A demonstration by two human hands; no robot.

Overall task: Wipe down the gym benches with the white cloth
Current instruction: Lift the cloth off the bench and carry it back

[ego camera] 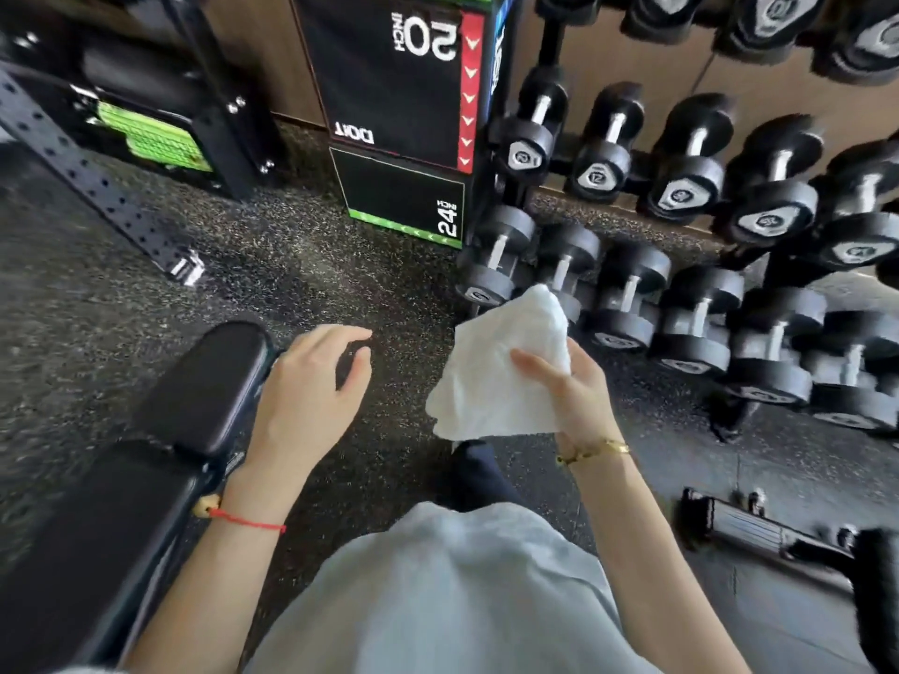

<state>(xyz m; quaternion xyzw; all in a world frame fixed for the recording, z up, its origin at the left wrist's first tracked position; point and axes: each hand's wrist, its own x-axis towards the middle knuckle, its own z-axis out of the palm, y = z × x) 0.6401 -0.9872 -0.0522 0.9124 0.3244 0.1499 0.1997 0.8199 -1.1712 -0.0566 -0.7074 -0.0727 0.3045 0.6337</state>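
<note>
We see a speckled rubber floor [272, 265] with a rack of black dumbbells [691, 226] along its right side; their end labels are too blurred to read. Against the far wall stands a black plyo box [389, 80] printed "20 INCH" beside a red strip and "24 INCH" beside a green one. A black padded surface [160, 430] fills the lower left. Our left hand [311, 381] hovers just past its right edge, fingers spread and loosely curled, holding nothing. Our right hand [579, 386] grips the white cloth [496, 367] above the floor, well apart from the surface.
</note>
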